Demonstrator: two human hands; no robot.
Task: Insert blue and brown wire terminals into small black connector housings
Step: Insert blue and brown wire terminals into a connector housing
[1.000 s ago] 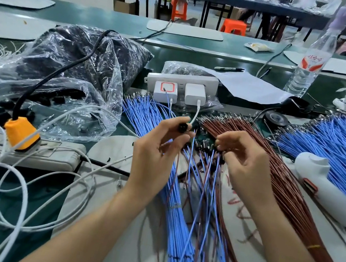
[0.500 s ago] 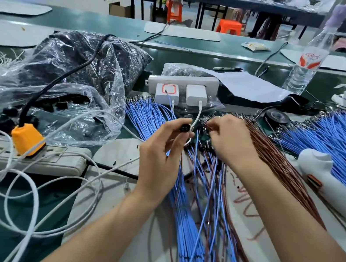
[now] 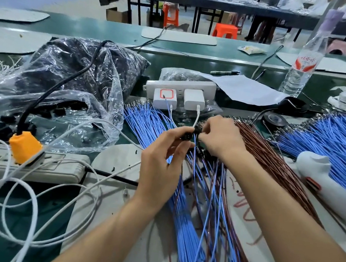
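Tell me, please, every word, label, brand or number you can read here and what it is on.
Nothing reads clearly.
Label on the water bottle: red characters, too blurred to read.
Red scribbles on the white mat: no legible word.
Front of one charger: orange square outline, no words.
Print on the far packet: too small.

Orange stools (image 3: 225, 30) stand by a long dark table (image 3: 213, 4)

Your left hand (image 3: 159, 165), bare, your right hand (image 3: 221, 137), bare, slender fingers, both forearms uncovered to the lower edge.
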